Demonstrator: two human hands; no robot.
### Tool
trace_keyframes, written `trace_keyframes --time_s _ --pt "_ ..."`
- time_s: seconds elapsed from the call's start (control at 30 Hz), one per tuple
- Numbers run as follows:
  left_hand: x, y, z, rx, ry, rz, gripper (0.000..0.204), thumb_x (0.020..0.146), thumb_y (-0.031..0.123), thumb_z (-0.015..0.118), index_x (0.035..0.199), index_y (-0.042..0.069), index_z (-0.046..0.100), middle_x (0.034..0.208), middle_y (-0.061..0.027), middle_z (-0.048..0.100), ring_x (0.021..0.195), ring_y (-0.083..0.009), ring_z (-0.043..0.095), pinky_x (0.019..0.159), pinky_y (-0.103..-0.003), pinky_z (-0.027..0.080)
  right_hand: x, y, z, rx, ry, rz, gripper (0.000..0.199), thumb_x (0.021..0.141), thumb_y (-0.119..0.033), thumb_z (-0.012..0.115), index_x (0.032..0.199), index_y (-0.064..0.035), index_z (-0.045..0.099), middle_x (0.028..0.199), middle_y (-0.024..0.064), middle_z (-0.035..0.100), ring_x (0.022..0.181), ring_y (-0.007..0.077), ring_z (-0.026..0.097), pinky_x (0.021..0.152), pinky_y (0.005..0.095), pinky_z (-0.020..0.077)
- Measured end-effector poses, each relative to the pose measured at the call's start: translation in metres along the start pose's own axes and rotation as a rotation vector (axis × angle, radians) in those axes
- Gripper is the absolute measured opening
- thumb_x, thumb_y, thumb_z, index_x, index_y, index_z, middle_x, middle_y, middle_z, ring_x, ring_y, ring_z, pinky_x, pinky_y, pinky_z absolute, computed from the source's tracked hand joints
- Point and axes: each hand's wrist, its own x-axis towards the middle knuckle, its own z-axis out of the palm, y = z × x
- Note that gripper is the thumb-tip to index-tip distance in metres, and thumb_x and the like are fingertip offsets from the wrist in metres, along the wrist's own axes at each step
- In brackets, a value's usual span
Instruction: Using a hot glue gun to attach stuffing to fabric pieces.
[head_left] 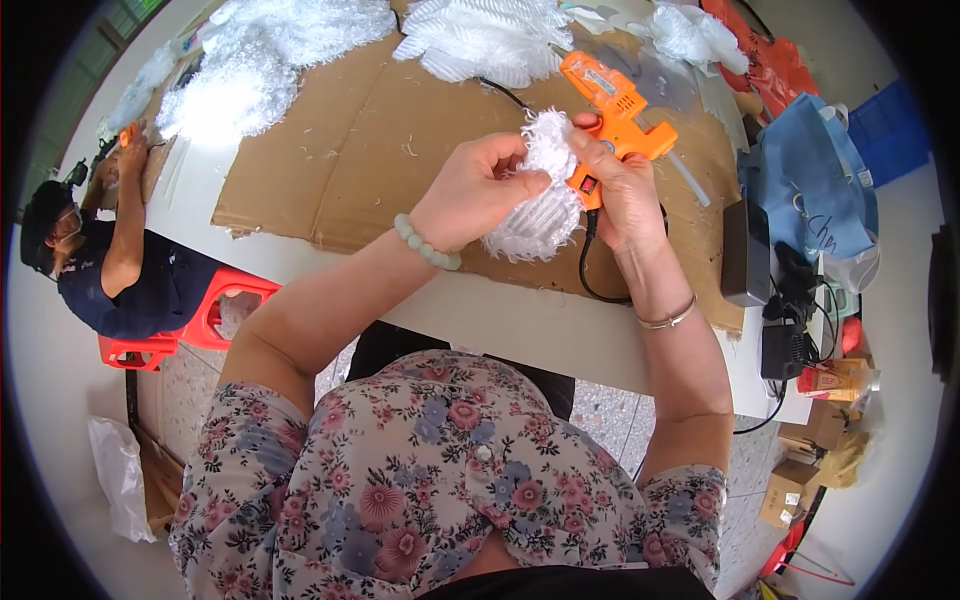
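My left hand (465, 190) pinches a white, fringed, fluffy fabric piece (540, 228) between thumb and fingers, over the near part of the cardboard. Wrapped round the handle of an orange hot glue gun (612, 92) is my right hand (628, 195), its thumb and fingertips close against the fluffy piece's right side. The gun's nozzle points up and away to the far left. A clear glue stick (688, 180) sticks out of its back end. From the handle's base a black cord (586, 255) loops down onto the table. My right fingers are partly hidden behind the gun and fabric.
A brown cardboard sheet (340, 160) covers much of the white table (480, 320). White fringed piles (280, 50) lie along the far side. At right stand a dark box (745, 255) and a blue bag (815, 180). Another person (110, 250) works at far left.
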Motion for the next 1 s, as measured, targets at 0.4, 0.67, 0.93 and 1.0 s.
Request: trace_keyframes --time_s 0.4,0.67,0.93,1.0 --pt "-0.017 0.0 -0.01 -0.039 0.002 0.017 0.021 0.08 0.014 0.066 0.093 -0.003 0.059 0.075 0.0018 0.056 0.067 -0.0034 0.047 0.058 -0.021 0.041 -0.006 0.011 0.014 0.005 0.01 0.041 0.026 0.077 0.002 0.063 0.102 -0.0041 0.059 0.093 0.0014 0.06 0.085 0.0105 0.057 0.073 0.0247 0.0461" --pt "-0.068 0.036 -0.097 -0.035 0.062 -0.039 0.014 0.082 0.009 0.064 0.089 -0.003 0.063 0.072 0.0025 0.057 0.066 -0.0022 0.048 0.057 -0.02 0.041 -0.036 -0.001 0.088 0.047 0.066 0.143 0.022 0.087 -0.014 0.059 0.107 -0.0035 0.056 0.094 0.007 0.062 0.074 0.0136 0.059 0.066 0.0295 0.0515" --pt "-0.073 0.083 -0.274 0.161 0.403 0.087 0.028 0.08 0.011 0.068 0.106 0.001 0.062 0.075 -0.0011 0.063 0.063 -0.0061 0.055 0.056 -0.022 0.045 -0.042 0.002 0.129 0.037 -0.038 0.156 0.023 0.089 -0.014 0.056 0.108 -0.003 0.054 0.094 0.0088 0.061 0.07 0.0131 0.057 0.062 0.0284 0.0494" --pt "-0.062 0.121 -0.322 0.29 0.492 0.077 0.025 0.082 0.01 0.066 0.105 0.002 0.061 0.079 -0.0034 0.067 0.064 -0.0087 0.06 0.06 -0.023 0.049 -0.035 0.007 0.139 0.027 -0.017 0.164 0.022 0.089 -0.014 0.056 0.108 -0.0029 0.054 0.094 0.0089 0.061 0.07 0.013 0.057 0.062 0.0283 0.0491"
